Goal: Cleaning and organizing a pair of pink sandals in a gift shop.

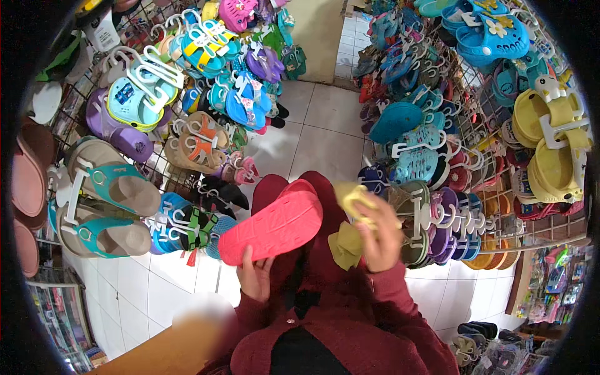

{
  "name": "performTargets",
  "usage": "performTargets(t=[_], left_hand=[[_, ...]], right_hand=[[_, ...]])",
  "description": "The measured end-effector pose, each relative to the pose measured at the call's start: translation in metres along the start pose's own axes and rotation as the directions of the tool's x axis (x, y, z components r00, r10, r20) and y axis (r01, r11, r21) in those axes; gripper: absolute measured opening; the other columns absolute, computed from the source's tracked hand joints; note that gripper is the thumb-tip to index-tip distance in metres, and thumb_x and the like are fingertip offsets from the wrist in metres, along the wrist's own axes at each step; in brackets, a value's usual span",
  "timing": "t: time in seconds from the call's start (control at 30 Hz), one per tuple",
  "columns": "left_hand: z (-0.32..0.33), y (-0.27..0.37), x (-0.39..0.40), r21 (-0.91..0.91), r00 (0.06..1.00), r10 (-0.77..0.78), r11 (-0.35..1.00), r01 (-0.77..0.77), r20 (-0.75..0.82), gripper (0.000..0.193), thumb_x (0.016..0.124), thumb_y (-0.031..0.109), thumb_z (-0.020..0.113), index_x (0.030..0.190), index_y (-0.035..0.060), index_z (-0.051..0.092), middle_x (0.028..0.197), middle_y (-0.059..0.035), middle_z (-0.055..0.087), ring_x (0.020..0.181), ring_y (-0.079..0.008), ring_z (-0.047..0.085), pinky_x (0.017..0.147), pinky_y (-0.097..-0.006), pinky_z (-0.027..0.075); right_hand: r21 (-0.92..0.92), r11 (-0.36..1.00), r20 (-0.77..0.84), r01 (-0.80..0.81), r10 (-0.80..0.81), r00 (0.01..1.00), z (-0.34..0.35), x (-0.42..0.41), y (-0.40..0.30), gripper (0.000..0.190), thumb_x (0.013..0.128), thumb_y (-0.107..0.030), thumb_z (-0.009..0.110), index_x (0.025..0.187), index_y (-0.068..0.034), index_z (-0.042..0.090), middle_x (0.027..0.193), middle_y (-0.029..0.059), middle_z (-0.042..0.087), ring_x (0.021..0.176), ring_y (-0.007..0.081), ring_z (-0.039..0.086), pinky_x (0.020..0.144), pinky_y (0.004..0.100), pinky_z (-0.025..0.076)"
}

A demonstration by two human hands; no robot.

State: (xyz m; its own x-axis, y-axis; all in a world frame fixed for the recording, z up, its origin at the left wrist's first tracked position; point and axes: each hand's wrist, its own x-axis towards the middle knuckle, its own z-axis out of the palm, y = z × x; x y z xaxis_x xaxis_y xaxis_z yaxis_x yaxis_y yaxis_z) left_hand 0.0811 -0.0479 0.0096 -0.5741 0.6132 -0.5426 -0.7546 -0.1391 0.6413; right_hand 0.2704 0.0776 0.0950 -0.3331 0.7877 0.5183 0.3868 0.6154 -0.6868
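My left hand [255, 272] holds a red-pink slipper [272, 222] by its heel end, the sole facing up, above my lap. The upper of the slipper shows only at its far edge. In my right hand [382, 229], to the right of the slipper, is a crumpled yellow cloth [356, 199], blurred at its top. A yellowish piece of cloth [347, 246] hangs below and left of the fingers; whether it is one with the other part I cannot tell. The cloth and the slipper are apart. Dark red clothed legs [323, 187] lie behind them.
Wire racks hung with footwear stand on both sides. Grey sandals with teal straps [117, 187] are at the left, near the slipper. Green and purple sandals on white hangers [417, 220] hang close to my right hand. White floor tiles [328, 140] run between the racks.
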Motion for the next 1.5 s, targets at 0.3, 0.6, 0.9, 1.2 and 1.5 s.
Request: performTargets(t=[0.3, 0.6, 0.9, 1.2, 1.5], left_hand=[[-0.015, 0.028, -0.007, 0.262, 0.919, 0.335, 0.924, -0.278, -0.206, 0.07, 0.074, 0.0, 0.064, 0.13, 0.0053, 0.022, 0.126, -0.0124, 0.039, 0.111, -0.0214, 0.043, 0.086, -0.0335, 0.043], [0.037, 0.087, 0.019, 0.469, 0.6, -0.03, -0.592, -0.655, 0.799, 0.103, 0.05, 0.061, 0.071, 0.129, 0.006, 0.035, 0.13, -0.0173, 0.038, 0.124, -0.0344, 0.032, 0.102, -0.0579, 0.009], [0.029, 0.049, 0.039, 0.536, 0.562, 0.098, -0.468, -0.702, 0.822, 0.102, 0.046, 0.064, 0.069, 0.125, 0.005, 0.041, 0.109, -0.0096, 0.053, 0.101, -0.0263, 0.05, 0.1, -0.0549, 0.02], [0.031, 0.034, 0.05, 0.58, 0.508, 0.285, -0.478, -0.66, 0.813, 0.079, 0.046, 0.049, 0.075, 0.109, 0.0053, 0.052, 0.096, -0.0072, 0.058, 0.088, -0.0244, 0.054, 0.097, -0.0446, 0.031], [0.035, 0.034, 0.04, 0.585, 0.55, 0.234, -0.497, -0.641, 0.802, 0.096, 0.044, 0.049, 0.077, 0.122, 0.0038, 0.044, 0.103, -0.0093, 0.056, 0.097, -0.0232, 0.051, 0.1, -0.044, 0.026]], right_hand=[[0.0, 0.994, 0.398, 0.108, -0.099, 0.912, 0.101, -0.026, 0.056, 0.045, 0.078, -0.013, 0.057, 0.122, -0.018, 0.049, 0.131, 0.0038, 0.042, 0.106, 0.0283, 0.043, 0.091, 0.035, 0.038], [0.002, 0.984, 0.365, 0.176, -0.165, 0.916, 0.095, -0.018, 0.054, 0.041, 0.078, -0.007, 0.056, 0.118, -0.015, 0.054, 0.13, 0.0053, 0.043, 0.104, 0.0286, 0.044, 0.09, 0.0356, 0.039], [-0.184, 0.802, 0.191, 0.568, -0.537, 0.821, 0.062, -0.015, 0.011, 0.03, 0.074, -0.021, 0.06, 0.105, -0.022, 0.062, 0.118, -0.0025, 0.056, 0.11, 0.026, 0.046, 0.098, 0.0424, 0.025], [-0.12, 0.893, 0.51, 0.433, -0.319, 0.799, 0.114, 0.002, 0.034, 0.043, 0.078, -0.032, 0.057, 0.12, -0.025, 0.052, 0.134, 0.0006, 0.039, 0.128, 0.0255, 0.029, 0.104, 0.0488, 0.021], [-0.026, 0.988, 0.299, 0.15, -0.135, 0.945, 0.114, -0.006, 0.047, 0.038, 0.081, -0.013, 0.057, 0.119, -0.01, 0.052, 0.13, 0.0121, 0.042, 0.123, 0.0313, 0.036, 0.101, 0.045, 0.027]])
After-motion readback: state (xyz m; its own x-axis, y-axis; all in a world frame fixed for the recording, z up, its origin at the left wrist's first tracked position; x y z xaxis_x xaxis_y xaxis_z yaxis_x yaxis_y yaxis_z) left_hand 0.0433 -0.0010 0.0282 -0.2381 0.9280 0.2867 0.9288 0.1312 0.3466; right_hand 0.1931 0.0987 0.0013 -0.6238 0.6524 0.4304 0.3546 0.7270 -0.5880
